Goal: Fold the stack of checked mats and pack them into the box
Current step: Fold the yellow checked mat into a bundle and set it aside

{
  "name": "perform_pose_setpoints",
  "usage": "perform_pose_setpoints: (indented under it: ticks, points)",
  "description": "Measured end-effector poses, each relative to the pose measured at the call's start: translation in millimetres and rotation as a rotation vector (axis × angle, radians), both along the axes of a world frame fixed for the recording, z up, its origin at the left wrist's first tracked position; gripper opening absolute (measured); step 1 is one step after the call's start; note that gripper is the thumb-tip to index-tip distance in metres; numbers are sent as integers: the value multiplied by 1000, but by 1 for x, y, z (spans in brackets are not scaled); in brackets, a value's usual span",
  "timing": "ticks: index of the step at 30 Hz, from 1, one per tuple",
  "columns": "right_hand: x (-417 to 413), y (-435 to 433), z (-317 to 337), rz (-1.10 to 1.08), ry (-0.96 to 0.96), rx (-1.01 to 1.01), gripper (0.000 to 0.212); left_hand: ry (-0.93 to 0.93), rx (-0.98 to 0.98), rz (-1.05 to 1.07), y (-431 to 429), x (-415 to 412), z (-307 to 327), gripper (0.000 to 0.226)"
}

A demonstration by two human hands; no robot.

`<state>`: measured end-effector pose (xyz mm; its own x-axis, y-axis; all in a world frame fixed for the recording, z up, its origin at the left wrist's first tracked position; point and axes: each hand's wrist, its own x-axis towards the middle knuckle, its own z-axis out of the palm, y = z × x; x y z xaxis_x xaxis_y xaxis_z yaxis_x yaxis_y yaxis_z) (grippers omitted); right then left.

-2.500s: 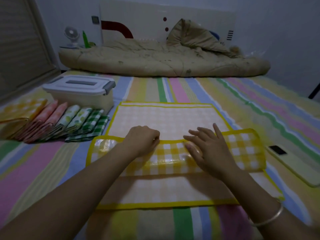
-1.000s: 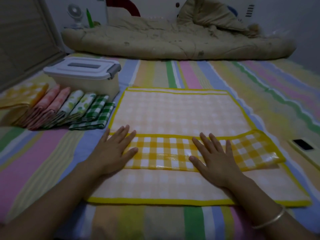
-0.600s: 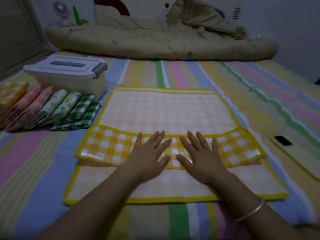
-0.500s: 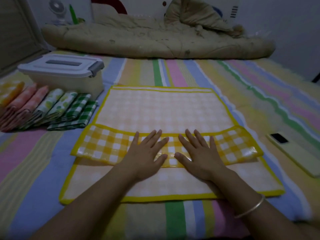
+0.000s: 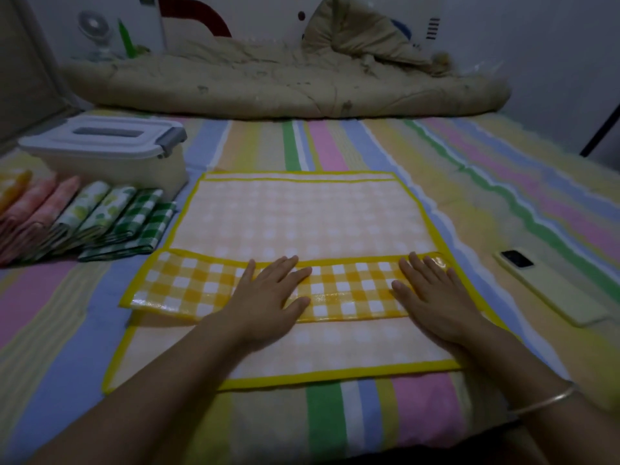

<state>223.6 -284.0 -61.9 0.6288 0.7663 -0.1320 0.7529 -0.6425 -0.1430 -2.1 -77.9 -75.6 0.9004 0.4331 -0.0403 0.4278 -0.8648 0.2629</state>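
Head view: left hand (image 5: 268,297) and right hand (image 5: 432,297) lie flat, fingers (image 5: 281,270) loosely spread, pinning the folded band (image 5: 349,292) of the yellow mat (image 5: 302,223) beneath them to crease it

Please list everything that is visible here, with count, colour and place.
mat: one, yellow checked, spread in the middle, a strip folded across it
folded mats: one row, pink, green, yellow, left of the mat
box: one, cream, lid on, behind the folded mats
phone: one, pale, right of the mat
quilt: one, beige, far end
fan: one, white, far left
sheet: one, striped, under everything
bangle: one, pale metal, right wrist
left hand: one, flat on the strip, middle
right hand: one, flat on the strip, right end
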Motion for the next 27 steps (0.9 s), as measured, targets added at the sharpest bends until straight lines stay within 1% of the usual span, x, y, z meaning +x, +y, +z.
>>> perform_pose_setpoints:
  ticks: [1,4,7,9,10,11,13,15,17,19,23,24,26,27]
  points:
    - [1,-1,1,-3,19,11,80,15,-9,-1,-1,-1,3,88]
    - [-1,-1,8,10,33,65,62,60,-8,-13,-4,-7,14,92]
    - [-7,4,25,-18,-29,117,50,40,5,-27,-8,-10,25,83]
    - [-12,16,40,-103,-179,84,50,-44,10,-26,-6,-5,31,74]
    - [-13,25,45,-128,-254,77,47,-98,17,-12,-2,0,32,67]
    - [-13,35,50,-127,-293,89,43,-160,28,6,3,6,32,58]
    - [-13,61,56,-41,-297,135,38,-313,75,26,14,17,26,46]
    - [-11,93,55,70,-274,181,39,-386,161,37,22,21,10,46]
    - [-6,129,49,176,-262,227,41,-326,235,30,23,23,-12,52]
    - [0,166,40,271,-238,235,42,-270,251,23,21,23,-27,55]
    - [16,226,21,361,-219,209,45,-227,284,33,22,24,-34,56]
    - [21,236,17,378,-251,192,49,-217,291,34,21,25,-34,56]
    - [30,255,9,418,-322,103,65,-186,284,38,22,24,-36,56]
    - [33,262,9,415,-316,63,71,-177,283,39,21,24,-37,57]
